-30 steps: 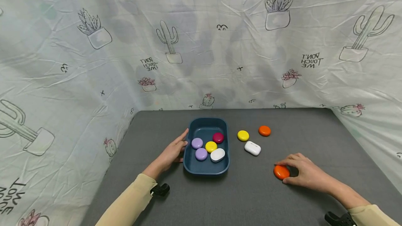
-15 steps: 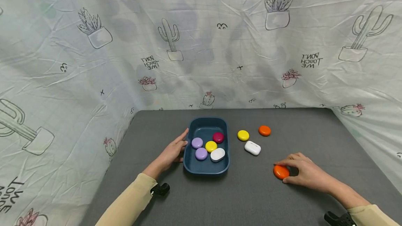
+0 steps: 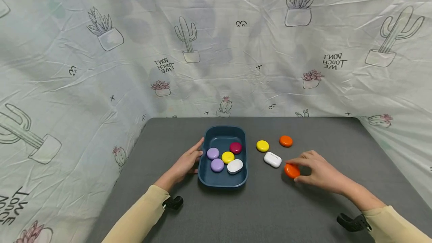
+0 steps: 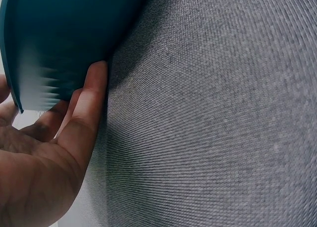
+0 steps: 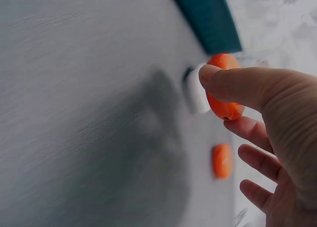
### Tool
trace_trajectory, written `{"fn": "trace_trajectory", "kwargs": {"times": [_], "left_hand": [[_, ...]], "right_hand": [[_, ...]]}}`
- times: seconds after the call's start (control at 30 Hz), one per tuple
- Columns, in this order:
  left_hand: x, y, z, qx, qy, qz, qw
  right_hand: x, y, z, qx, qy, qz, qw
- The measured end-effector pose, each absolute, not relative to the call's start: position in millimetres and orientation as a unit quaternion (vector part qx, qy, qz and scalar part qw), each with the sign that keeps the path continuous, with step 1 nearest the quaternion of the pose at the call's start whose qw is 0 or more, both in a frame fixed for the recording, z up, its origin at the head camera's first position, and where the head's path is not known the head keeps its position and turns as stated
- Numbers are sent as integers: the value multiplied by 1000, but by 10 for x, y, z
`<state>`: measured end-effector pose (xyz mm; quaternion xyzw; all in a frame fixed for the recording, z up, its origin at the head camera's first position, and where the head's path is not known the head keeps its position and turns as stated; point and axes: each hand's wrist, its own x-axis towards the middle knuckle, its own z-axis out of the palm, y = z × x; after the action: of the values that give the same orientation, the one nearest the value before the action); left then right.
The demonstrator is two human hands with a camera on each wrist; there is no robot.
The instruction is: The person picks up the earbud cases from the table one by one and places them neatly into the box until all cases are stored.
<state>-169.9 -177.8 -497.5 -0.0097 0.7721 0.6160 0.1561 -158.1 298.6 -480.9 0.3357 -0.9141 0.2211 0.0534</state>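
Observation:
My right hand (image 3: 320, 172) pinches a glossy orange disc (image 3: 291, 170) between thumb and fingers, above the table. The right wrist view shows the thumb pressed on the near face of this orange disc (image 5: 224, 86), its edge thick and rounded. On the left, my left hand (image 3: 185, 163) rests against the outer left side of a dark blue tray (image 3: 222, 183). Its fingers lie extended along the tray wall (image 4: 59, 34) in the left wrist view. Inside the tray are two lilac discs (image 3: 217, 165), a yellow disc (image 3: 227, 157), a crimson disc (image 3: 235, 147) and a white oval piece (image 3: 234, 166).
Right of the tray lie a yellow disc (image 3: 262, 146), a second orange disc (image 3: 285, 141) and a white rounded case (image 3: 272, 159), all on the grey table (image 3: 256, 213). A printed cactus curtain (image 3: 209, 48) hangs behind the table's far edge.
My right hand has lifted the orange disc and carried it leftward and away from me, close to the white case. The left hand has stayed at the tray. The head view has shifted slightly.

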Motion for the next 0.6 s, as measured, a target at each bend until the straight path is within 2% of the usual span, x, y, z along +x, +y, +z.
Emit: {"fn": "trace_trajectory", "kwargs": {"times": [0.33, 0.6], "left_hand": [[-1701, -1774, -4981, -8, 775, 613, 155], [-1707, -1755, -4942, -14, 768, 619, 160]], "right_hand": [[-1953, 2347, -4456, 360, -900, 239, 49], [-2236, 1830, -4330, 389, -890, 237, 11]]}}
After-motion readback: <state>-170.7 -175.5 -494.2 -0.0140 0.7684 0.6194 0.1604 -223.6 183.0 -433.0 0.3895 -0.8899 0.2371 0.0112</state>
